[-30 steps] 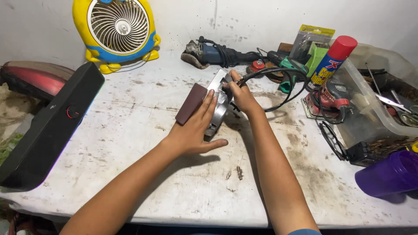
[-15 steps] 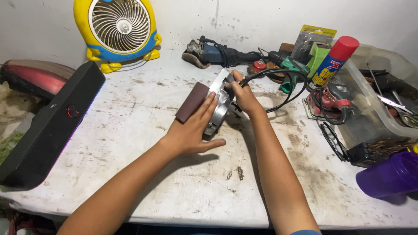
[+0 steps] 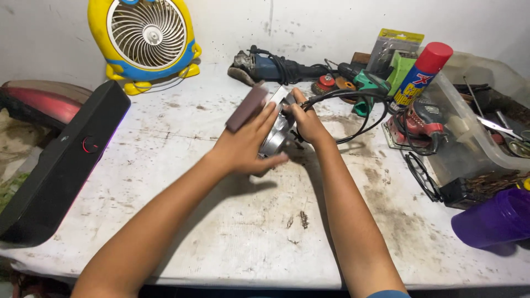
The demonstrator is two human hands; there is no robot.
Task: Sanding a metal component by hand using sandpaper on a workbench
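My left hand (image 3: 244,144) lies against a silver power sander (image 3: 274,132) at the middle of the white table (image 3: 210,221), its fingers along the metal body and the dark brown sanding belt (image 3: 247,107). On the tool's right side my right hand (image 3: 308,122) is closed on its body, where the black cord (image 3: 353,96) comes out. The tool stands tilted, belt side to the left. Most of its body is hidden by both hands.
A yellow and blue fan (image 3: 146,38) stands at the back left, a long black speaker (image 3: 63,165) lies along the left edge. At the back lie a blue angle grinder (image 3: 268,66), a green tool (image 3: 367,85) and a spray can (image 3: 422,72). A clear bin (image 3: 480,143) and purple cup (image 3: 494,218) sit at the right.
Both hands stay on the sander. My left hand has slid a little up along the belt side, and the tool looks slightly more raised.
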